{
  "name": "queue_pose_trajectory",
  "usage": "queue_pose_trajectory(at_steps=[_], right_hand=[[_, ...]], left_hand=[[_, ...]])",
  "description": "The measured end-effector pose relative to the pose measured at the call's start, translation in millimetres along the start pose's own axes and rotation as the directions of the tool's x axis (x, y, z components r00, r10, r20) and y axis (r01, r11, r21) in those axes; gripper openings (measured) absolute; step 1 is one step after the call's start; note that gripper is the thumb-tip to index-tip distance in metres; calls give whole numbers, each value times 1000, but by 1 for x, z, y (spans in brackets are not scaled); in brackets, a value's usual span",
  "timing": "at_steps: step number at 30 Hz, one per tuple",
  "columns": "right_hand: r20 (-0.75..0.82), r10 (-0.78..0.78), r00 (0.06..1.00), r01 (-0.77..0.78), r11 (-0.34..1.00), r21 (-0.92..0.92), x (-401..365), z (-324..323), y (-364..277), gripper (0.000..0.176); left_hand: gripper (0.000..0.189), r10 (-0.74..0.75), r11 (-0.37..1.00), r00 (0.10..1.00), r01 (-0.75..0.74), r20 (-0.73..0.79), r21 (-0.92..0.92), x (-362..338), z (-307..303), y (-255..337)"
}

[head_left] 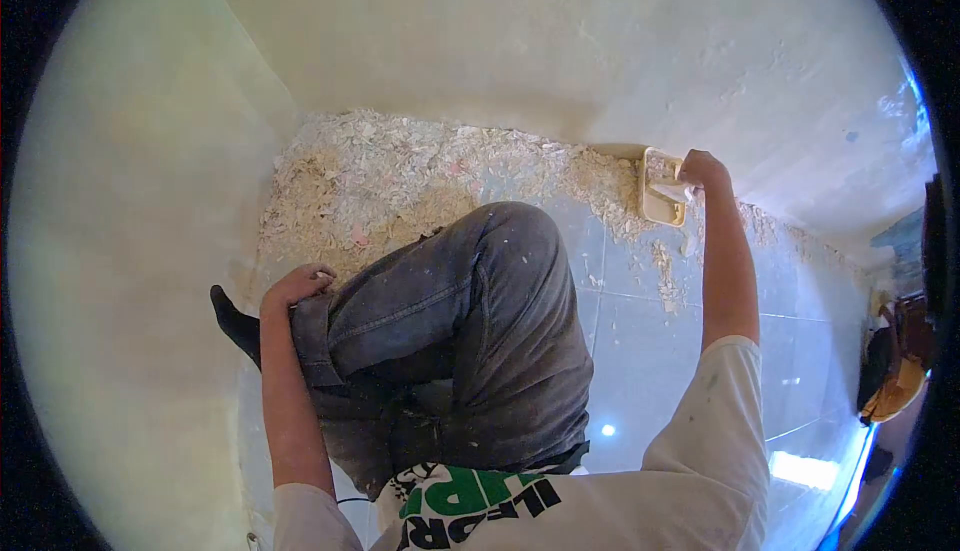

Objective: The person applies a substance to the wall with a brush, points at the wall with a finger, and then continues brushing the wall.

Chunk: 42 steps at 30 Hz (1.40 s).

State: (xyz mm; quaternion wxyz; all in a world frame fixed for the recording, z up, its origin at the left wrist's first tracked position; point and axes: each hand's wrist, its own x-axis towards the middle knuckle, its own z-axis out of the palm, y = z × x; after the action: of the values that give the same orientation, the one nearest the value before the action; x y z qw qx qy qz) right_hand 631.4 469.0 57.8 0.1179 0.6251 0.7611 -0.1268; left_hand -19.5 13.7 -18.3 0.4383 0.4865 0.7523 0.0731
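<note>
While the right hand (703, 169) is closed round the upper edge of a cream rectangular hand tool (660, 203), a scraper or float by its look, that tool sits at the foot of the pale plastered wall (600, 51), beyond and to the right of the raised knee in grey paint-flecked denim (510, 241). The left hand (297, 286) lies on the denim to the left of that knee, fingers curled in loosely with nothing visible in them. A heap of pale flaked scrapings (380, 171) banks up beyond and left of the knee, thinning to a trail on the right of it toward the tool. The glossy pale tiled floor (640, 351) shows bare on the near right of the knee, and a black-socked foot (232, 321) pokes out to its left.

Judging from this, the right arm is stretched nearly straight, so good work here calls for shifting the body weight toward the tool's side of the knee rather than pushing from the wrist alone. The working edge should probably meet the wall low and flat, with even pressure and short strokes, lest a corner dig in. Whether that edge bears on wall or tile cannot be told. The left hand serves best as a brace, since loose flakes on polished tile may slide underfoot
</note>
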Motion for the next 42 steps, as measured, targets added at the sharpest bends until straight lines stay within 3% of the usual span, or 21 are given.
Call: queue_pose_trajectory(at_steps=[12, 14, 15, 17, 21, 23, 25, 28, 30, 31, 34, 36, 38, 40, 42], right_hand=[[77, 5, 997, 2, 996, -89, -12, 3, 4, 24], [-115, -57, 992, 39, 987, -157, -8, 14, 15, 17], [-119, -60, 991, 40, 986, -162, -15, 10, 14, 17], [10, -18, 1000, 18, 1000, 17, -33, -1, 10, 21], [-11, -30, 999, 30, 999, 43, -54, -6, 18, 22], [-65, -55, 996, 64, 986, 153, -67, -10, 26, 24], [-88, -45, 995, 63, 977, 206, -80, -13, 34, 24], [-147, -71, 987, 114, 943, 311, -94, -11, 45, 25], [-117, 34, 993, 19, 904, 427, -108, -11, 50, 29], [-133, 21, 991, 45, 881, 471, -114, -6, 51, 33], [-172, 135, 976, -10, 814, 581, -136, 14, 46, 37], [-386, 99, 917, 110, 869, 483, -139, 48, 52, 49], [-437, 183, 881, 106, 823, 558, -152, 78, 41, 51], [-507, 217, 834, 182, 760, 624, -153, 120, 43, 49], [-427, 331, 841, 162, 599, 784, -175, 138, 17, 46]], left_hand=[[33, -28, 997, 1000, 28, -4, -68, -3, 1, 5], [33, -60, 992, 998, 60, 0, -114, -6, 0, 9], [33, -44, 994, 999, 43, -7, -98, -6, 1, 9], [33, -27, 996, 999, 25, -17, -89, -6, 1, 7], [34, 26, 998, 999, -27, -26, -60, -7, 1, 6], [35, 22, 996, 1000, -24, -19, -91, -7, 1, 8], [36, 11, 1000, 999, -10, -37, 27, -8, 0, 12], [36, 35, 996, 999, -37, -30, -79, 2, 3, -4], [36, 51, 997, 998, -53, -44, -53, 4, 4, -9], [36, 67, 997, 996, -68, -57, -20, 1, 3, -5], [35, 76, 997, 992, -76, -100, 7, -9, 2, 4], [34, 79, 997, 992, -78, -96, 12, -6, 2, 1], [32, 81, 997, 993, -79, -91, 18, -2, 2, -1], [32, 77, 997, 995, -76, -58, 12, -3, 2, 1], [33, 77, 997, 994, -76, -73, 20, -3, 2, 0]])
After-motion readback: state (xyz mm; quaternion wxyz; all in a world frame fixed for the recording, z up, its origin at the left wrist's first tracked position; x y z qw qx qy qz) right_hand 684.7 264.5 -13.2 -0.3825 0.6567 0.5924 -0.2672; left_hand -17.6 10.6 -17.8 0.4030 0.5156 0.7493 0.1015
